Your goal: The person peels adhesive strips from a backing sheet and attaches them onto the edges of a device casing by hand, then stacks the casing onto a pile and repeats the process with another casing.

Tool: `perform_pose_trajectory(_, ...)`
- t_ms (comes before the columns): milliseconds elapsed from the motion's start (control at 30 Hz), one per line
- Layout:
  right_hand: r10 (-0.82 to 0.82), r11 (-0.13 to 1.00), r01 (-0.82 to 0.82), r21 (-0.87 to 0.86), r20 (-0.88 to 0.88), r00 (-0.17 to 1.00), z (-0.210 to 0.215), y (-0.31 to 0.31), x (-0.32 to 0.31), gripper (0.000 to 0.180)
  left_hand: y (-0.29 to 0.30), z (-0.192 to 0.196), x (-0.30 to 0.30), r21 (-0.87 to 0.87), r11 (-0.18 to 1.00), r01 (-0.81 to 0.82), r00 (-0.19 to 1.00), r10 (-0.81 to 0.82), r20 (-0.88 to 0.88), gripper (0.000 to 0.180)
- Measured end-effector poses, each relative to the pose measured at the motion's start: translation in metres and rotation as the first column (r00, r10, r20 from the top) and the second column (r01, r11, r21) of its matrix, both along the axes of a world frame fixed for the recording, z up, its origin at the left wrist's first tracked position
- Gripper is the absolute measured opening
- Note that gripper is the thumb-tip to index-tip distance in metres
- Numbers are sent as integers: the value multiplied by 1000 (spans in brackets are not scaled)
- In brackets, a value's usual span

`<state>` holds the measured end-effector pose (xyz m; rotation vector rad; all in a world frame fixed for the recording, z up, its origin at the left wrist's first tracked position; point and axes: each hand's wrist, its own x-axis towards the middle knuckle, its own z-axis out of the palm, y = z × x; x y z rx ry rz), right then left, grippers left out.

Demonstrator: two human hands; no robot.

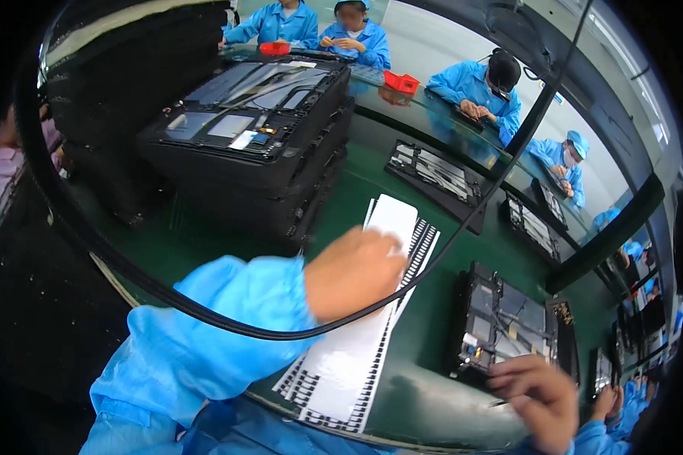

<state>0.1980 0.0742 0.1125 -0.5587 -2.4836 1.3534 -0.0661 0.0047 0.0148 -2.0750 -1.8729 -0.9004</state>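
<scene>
Left hand: the left hand (354, 271) rests palm-down on the white backing sheet (357, 334), fingers curled loosely; whether anything is pinched beneath it cannot be told.
Right hand: the right hand (537, 398) sits at the near edge of the open device chassis (505, 318), fingers bent together and touching its lower rim; a thin dark item seems to be at the fingertips, too small to identify.
Backing sheet: lies flat on the green bench (432, 243), rows of small black strips along both long edges, between the stack and the chassis.
Device chassis: lies face-open on the bench, right of the sheet, internal parts exposed.
Stack of trays: black trays (258, 144) piled at the left rear, well apart from the right hand.
Cable: a black cable (463, 227) arcs across the view above the left sleeve.
Surroundings: other people in blue coats (478, 87) work along the far side; red bins (401, 81) stand near them.
</scene>
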Motion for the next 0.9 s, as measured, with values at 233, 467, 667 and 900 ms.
perform_pose_trajectory(233, -374, 894, 393, 216, -123, 919, 70, 152, -15, 20, 149, 14, -88, 114, 879, -463, 587, 207, 782, 20)
perform_pose_trajectory(467, -85, 857, 29, 515, 86, 993, -54, 266, -164, 20, 193, -48, -148, -163, 781, -602, 614, 585, 530, 68)
perform_pose_trajectory(667, 75, 783, -168, 598, 178, 981, -124, 290, -226, 16, 202, -71, -159, -251, 853, -458, 813, 516, 271, 97)
perform_pose_trajectory(900, 138, 911, -159, 380, 80, 987, -113, 263, -224, 19, 194, -61, -164, -277, 795, -540, 779, 597, 193, 83)
